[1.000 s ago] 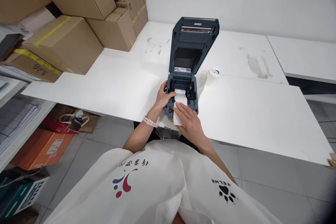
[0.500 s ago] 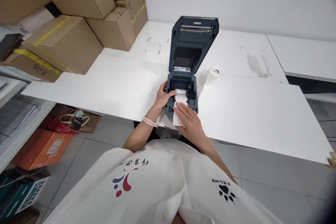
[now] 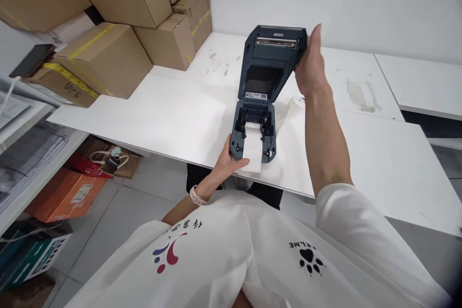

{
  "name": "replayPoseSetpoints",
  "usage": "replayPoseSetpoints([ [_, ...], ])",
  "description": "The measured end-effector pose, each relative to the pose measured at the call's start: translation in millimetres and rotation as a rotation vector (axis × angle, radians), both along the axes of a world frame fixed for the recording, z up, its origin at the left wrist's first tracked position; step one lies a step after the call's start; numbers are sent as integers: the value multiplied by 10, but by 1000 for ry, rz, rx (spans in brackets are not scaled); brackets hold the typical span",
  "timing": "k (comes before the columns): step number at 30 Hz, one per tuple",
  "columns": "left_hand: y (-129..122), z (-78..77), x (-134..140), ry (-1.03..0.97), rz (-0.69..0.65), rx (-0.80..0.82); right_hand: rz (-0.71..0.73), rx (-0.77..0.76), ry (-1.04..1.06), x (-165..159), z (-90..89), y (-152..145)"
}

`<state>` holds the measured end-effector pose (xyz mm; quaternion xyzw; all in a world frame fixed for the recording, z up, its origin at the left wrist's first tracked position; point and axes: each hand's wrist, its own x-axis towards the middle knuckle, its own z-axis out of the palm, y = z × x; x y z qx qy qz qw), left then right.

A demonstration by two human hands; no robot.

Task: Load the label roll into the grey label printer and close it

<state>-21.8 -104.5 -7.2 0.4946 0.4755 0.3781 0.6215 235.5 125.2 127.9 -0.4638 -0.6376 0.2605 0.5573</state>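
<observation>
A dark blue-grey label printer [image 3: 236, 130] stands on the white table with its lid [image 3: 249, 70] raised. A strip of white label paper [image 3: 253, 147] runs from inside it out over its front edge. My left hand [image 3: 227, 163] grips the printer's front left corner, its thumb lying across the paper's loose end. Up at the lid's right edge, my right hand [image 3: 311, 70] is closed on the lid with the thumb pointing up; its fingers are partly hidden behind the lid. A paper roll [image 3: 296, 102] lies to the right, mostly behind my right forearm.
Cardboard boxes [image 3: 104, 57] are stacked at the table's back left against the wall. The white table [image 3: 173, 115] has peeled patches on its top. Left of it, a shelf [image 3: 72, 149] and an orange box [image 3: 68, 197] stand low down.
My right hand has left the paper and risen to the lid's right edge. My left hand has slid from inside the printer to its front corner. The view has shifted slightly.
</observation>
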Motion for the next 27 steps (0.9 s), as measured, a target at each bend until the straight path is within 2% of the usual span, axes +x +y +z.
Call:
replayPoseSetpoints([
  [1,9,2,-16,-8,-17,-14,40,-33,13,-29,-38,14],
  [3,28,8,-68,-27,-14,-51,56,-50,25,-75,-166,-191],
  [5,58,28,-134,-60,53,-92,53,0,-29,-111,-343,-611],
  [7,110,80,-193,-93,121,-106,18,-12,-99,-157,-528,-1103],
  [9,183,167,-221,-98,126,-77,-13,-42,-154,-221,-690,-1544],
  [13,316,345,-122,-45,96,-14,-35,-150,-120,-371,-968,-2080],
  [16,328,393,20,-33,104,-54,-99,-278,-26,-458,-1165,-2254],
  [20,260,381,107,-51,79,-85,-159,-439,60,-497,-1417,-2370],
  [24,242,372,76,-34,60,-47,-174,-489,62,-472,-1648,-2409],
  [27,258,342,59,-30,54,-1,-191,-487,52,-464,-1715,-2418],
])
